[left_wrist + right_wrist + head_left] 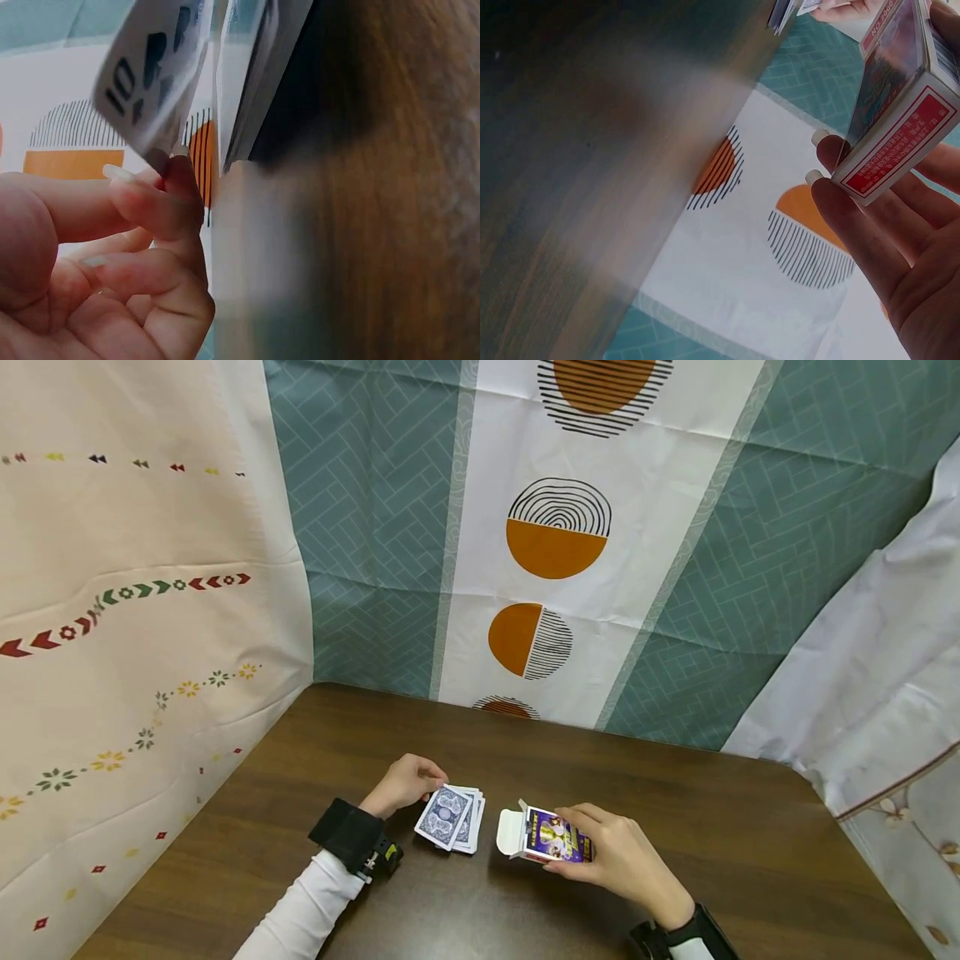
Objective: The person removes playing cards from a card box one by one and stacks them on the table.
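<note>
My left hand (405,783) pinches the corner of a playing card (445,817) between thumb and fingers. Its patterned blue back faces up in the head view, while the left wrist view catches a 10 on its tilted underside. Beneath and beside that card lies a small loose stack of cards (470,835) on the table, backs up. To the right, my right hand (618,852) grips a purple and white card box (553,835) across its sides. The box's white flap stands open toward the cards. In the right wrist view, the box's red-labelled end (896,142) shows, with fingertips along its edge.
The brown wooden table (720,827) carries the cards. A patterned cloth (555,643) hangs at its far edge, a cream cloth (150,693) along the left and a white cloth (885,677) on the right. Each wrist wears a black strap (348,835).
</note>
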`<state>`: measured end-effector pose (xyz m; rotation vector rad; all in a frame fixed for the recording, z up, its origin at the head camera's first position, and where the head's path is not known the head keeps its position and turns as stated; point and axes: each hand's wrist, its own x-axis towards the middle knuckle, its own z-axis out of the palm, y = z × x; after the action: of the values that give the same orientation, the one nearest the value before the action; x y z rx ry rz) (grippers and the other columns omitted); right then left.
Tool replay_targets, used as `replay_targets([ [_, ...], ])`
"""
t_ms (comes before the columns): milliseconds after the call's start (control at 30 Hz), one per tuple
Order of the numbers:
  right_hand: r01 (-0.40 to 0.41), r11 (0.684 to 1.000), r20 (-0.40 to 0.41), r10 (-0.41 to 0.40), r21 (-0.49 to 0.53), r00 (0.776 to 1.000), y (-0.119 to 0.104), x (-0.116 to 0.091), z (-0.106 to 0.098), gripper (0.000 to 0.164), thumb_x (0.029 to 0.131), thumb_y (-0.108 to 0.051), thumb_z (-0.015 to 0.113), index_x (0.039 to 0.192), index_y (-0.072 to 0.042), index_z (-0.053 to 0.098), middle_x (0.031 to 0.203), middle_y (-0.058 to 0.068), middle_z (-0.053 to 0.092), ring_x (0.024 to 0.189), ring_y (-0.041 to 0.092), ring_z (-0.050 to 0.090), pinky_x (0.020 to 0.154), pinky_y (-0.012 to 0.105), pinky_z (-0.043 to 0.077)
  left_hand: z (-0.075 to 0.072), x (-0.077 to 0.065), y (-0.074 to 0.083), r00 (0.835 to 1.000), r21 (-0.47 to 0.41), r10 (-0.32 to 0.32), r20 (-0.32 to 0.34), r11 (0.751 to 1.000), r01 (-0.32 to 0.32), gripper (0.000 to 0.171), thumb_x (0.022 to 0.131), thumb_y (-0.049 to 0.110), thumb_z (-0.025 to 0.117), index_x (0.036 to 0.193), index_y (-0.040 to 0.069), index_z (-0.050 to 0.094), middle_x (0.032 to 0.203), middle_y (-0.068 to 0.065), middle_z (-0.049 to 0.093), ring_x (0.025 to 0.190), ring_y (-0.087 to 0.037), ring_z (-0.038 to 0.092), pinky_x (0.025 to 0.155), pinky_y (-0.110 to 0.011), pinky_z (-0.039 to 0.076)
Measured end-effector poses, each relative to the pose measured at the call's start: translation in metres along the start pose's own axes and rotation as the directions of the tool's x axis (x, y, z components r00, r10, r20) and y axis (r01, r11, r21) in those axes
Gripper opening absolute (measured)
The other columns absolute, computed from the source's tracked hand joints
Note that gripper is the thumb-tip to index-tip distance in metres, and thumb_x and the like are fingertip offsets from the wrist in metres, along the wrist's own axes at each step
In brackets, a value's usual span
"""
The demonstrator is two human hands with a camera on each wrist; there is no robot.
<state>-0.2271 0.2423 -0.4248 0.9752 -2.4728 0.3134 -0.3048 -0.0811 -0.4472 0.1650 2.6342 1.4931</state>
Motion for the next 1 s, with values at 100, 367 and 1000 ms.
replay_targets([
  [100, 0.003, 1.000, -0.002, -0.003, -0.006, 1.000, 0.0007, 0.0006, -0.0004, 0.064, 0.070, -0.064, 0.075, 0.109, -0.014, 0.069, 0.100, -0.006, 0.068, 0.072, -0.002, 0.053, 0.059, 0.015, 0.044, 0.0009, 0.0006, -0.0006, 1.000, -0.007, -0.031, 0.001, 0.999, 0.031, 0.010, 0.088, 0.000, 0.065, 0.093, 0.000, 0.073, 0.074, -0.005, 0.064, 0.056, -0.013, 0.052, 0.054, -0.023, 0.038],
  [367, 0.002, 1.000, 0.011, -0.002, -0.004, 1.000, 0.0004, 0.0020, -0.0005, 0.063, 0.069, -0.062, 0.077, 0.110, -0.014, 0.069, 0.099, -0.006, 0.068, 0.071, -0.002, 0.052, 0.058, 0.015, 0.044, 0.0029, 0.0014, -0.0035, 0.999, 0.082, -0.001, -0.049, 0.997, 0.005, 0.009, 0.082, 0.001, 0.071, 0.091, 0.001, 0.072, 0.069, -0.004, 0.066, 0.056, -0.014, 0.056, 0.051, -0.024, 0.042],
  [1000, 0.009, 1.000, 0.015, -0.009, -0.005, 1.000, -0.0026, -0.0015, 0.0038, 0.063, 0.072, -0.064, 0.073, 0.110, -0.014, 0.069, 0.098, -0.008, 0.067, 0.071, -0.002, 0.053, 0.058, 0.016, 0.044, 0.0079, -0.0019, -0.0026, 1.000, 0.212, 0.004, -0.012, 0.977, -0.001, 0.021, 0.078, 0.010, 0.078, 0.091, -0.001, 0.065, 0.069, -0.005, 0.062, 0.056, -0.013, 0.057, 0.051, -0.025, 0.045],
])
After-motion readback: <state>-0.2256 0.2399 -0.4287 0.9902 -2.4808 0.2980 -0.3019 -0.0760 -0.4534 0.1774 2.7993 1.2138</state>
